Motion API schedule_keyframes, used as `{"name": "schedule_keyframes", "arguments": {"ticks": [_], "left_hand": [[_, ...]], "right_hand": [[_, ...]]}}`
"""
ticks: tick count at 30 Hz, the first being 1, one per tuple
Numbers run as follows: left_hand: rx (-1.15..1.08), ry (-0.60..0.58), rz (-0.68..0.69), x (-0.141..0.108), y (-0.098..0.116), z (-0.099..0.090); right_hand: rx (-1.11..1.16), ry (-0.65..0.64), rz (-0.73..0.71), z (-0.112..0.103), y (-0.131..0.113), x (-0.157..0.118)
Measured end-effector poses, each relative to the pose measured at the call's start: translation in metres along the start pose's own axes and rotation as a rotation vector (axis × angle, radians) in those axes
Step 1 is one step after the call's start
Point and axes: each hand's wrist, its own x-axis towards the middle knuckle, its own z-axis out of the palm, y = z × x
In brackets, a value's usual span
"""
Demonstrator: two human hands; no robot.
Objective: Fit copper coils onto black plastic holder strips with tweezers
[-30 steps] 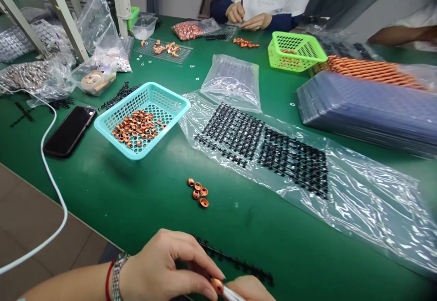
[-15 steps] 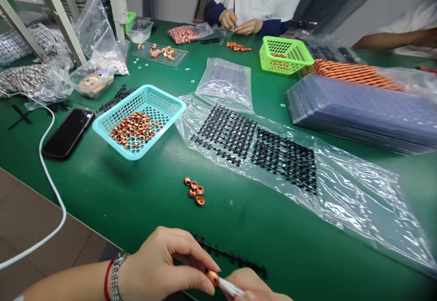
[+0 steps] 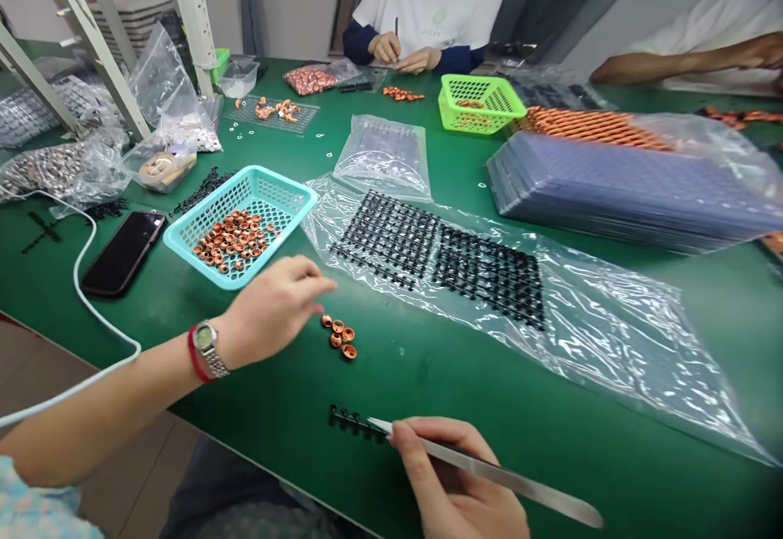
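A workroom with grey walls and a long green worktable (image 3: 391, 376) takes up the view, and across it a co-worker's hand (image 3: 385, 48) holds a thin dark tool. On the near side, the person's left hand (image 3: 269, 311), with a wristwatch (image 3: 208, 337) at its wrist, hangs over the table just beside a small cluster of copper-coloured domed cups (image 3: 336, 341); its fingers are loosely bent, thumb and forefinger apart, with nothing visible between them. More such cups lie in the turquoise perforated basket (image 3: 278, 188) behind it. The right hand (image 3: 465, 506) pinches metal tweezers (image 3: 519, 482) between thumb and fingers, their pale tips over one end of a black knobbed strip (image 3: 348, 417) on the table near the front edge; whether tips and strip touch, I cannot tell. Rows of similar strips lie farther off on a clear plastic sheet (image 3: 612, 343). The step in hand looks to be a changeover between pieces, the left hand beside the cups and the tweezers at the strip. Taking a cup would call for a light fingertip pinch, and tweezer work at the strip for careful aim.
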Motion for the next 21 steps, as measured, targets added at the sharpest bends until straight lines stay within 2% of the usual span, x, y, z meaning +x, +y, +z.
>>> {"name": "schedule_keyframes", "arguments": {"ticks": [2,4,8,10,12,17,21], "left_hand": [[-0.078,-0.187,0.028,0.002,0.006,0.02],[-0.107,-0.253,0.011,0.004,0.006,0.032],[-0.099,-0.231,-0.009,-0.001,0.003,0.034],[-0.161,-0.188,-0.028,-0.01,0.011,0.028],[-0.329,-0.165,-0.065,-0.023,0.027,0.021],[-0.734,-0.297,-0.31,-0.055,0.064,0.021],[-0.861,-0.316,-0.469,-0.065,0.066,0.031]], "right_hand": [[-0.025,0.002,-0.04,0.006,0.0,0.002],[-0.028,-0.015,-0.046,0.012,-0.001,0.002],[-0.034,-0.035,-0.034,0.017,-0.001,0.002],[-0.025,-0.004,-0.044,0.017,-0.001,0.002],[-0.02,0.029,-0.06,0.017,-0.001,0.003],[-0.057,0.042,-0.108,0.018,-0.003,0.003],[-0.048,0.035,-0.104,0.019,-0.004,0.005]]}}
